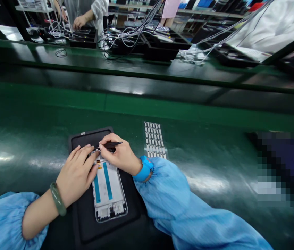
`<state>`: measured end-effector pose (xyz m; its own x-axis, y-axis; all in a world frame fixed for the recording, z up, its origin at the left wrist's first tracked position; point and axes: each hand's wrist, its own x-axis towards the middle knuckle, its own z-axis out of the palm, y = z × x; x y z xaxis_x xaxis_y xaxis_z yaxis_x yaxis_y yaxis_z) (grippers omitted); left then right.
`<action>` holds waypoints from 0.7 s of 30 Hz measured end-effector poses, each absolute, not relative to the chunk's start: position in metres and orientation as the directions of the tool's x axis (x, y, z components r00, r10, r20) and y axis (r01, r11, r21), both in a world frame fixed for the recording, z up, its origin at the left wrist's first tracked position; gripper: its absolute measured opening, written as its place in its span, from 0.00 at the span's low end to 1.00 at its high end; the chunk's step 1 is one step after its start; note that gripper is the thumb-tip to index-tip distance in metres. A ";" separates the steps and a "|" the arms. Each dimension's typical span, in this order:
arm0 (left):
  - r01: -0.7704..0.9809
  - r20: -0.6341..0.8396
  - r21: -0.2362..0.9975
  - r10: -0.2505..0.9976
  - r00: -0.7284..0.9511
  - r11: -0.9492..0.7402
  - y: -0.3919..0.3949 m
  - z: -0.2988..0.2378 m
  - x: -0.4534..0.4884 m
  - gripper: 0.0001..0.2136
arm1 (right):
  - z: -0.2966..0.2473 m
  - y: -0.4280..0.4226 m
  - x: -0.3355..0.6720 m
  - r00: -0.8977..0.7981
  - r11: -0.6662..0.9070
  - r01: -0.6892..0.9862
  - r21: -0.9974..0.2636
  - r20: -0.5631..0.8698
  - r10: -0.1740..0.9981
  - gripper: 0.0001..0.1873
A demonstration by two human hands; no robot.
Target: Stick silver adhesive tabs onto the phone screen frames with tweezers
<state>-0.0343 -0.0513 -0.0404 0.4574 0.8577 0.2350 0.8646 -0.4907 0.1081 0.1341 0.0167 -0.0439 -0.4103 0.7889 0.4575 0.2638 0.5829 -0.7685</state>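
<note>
Blue sleeves [183, 208] fill the bottom of the view, gathered in at both wrists; left hand [76, 175] comes in wearing a green stone bangle [57, 198], fingers curled over the upper end of a phone frame [107, 189]; that grip is closed on the frame, thumb running along its edge; right hand [119, 156] sits just above, a blue wrist strap [143, 169] at its wrist, and its grip is closed on a slim black tool [112, 144], pinched between thumb and fingers; the tool's tip points in at the frame's top edge, right by the left fingers, and exactly where it lands is hidden; the frame lies flat on a black mat [89, 136], slightly askew, with two blue strips down its white panel and a small yellow mark near the top; just beside the mat, on the green desk [201, 163], sits a sheet of small pale labels [154, 139]; far right, a pixelated patch [279, 170] hides whatever is there; across on the far desk [58, 55], black trays [159, 52] hold tangled white cables [128, 36], and a co-worker's hand [80, 22] rests at one tray.
</note>
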 end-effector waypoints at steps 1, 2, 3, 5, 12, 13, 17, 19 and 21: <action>0.865 0.241 0.107 0.857 0.455 -0.490 -0.051 -0.040 -0.034 0.16 | -0.044 0.017 0.134 -0.408 0.584 0.267 -0.767 0.459 0.789 0.03; 0.866 0.245 0.106 0.857 0.454 -0.489 -0.051 -0.040 -0.034 0.16 | -0.044 0.017 0.134 -0.405 0.588 0.272 -0.761 0.464 0.788 0.04; 0.866 0.248 0.105 0.856 0.454 -0.489 -0.051 -0.040 -0.034 0.17 | -0.044 0.017 0.135 -0.407 0.596 0.277 -0.754 0.469 0.783 0.04; 0.866 0.246 0.106 0.857 0.454 -0.489 -0.051 -0.040 -0.034 0.17 | -0.044 0.017 0.135 -0.423 0.617 0.280 -0.736 0.483 0.767 0.05; 0.866 0.253 0.129 0.860 0.443 -0.483 -0.051 -0.039 -0.033 0.16 | -0.043 0.017 0.135 -0.452 0.660 0.291 -0.692 0.509 0.733 0.05; 0.866 0.255 0.132 0.860 0.441 -0.483 -0.052 -0.039 -0.033 0.16 | -0.041 0.017 0.134 -0.462 0.666 0.303 -0.682 0.506 0.728 0.05; 0.864 0.256 0.142 0.861 0.440 -0.483 -0.051 -0.038 -0.033 0.15 | -0.029 0.016 0.129 -0.550 0.687 0.387 -0.616 0.443 0.707 0.05; 0.862 0.256 0.152 0.862 0.437 -0.483 -0.051 -0.038 -0.033 0.14 | -0.023 0.015 0.126 -0.596 0.688 0.439 -0.577 0.385 0.704 0.06; 0.862 0.254 0.158 0.863 0.436 -0.482 -0.051 -0.038 -0.033 0.13 | -0.019 0.016 0.122 -0.611 0.678 0.479 -0.557 0.343 0.713 0.06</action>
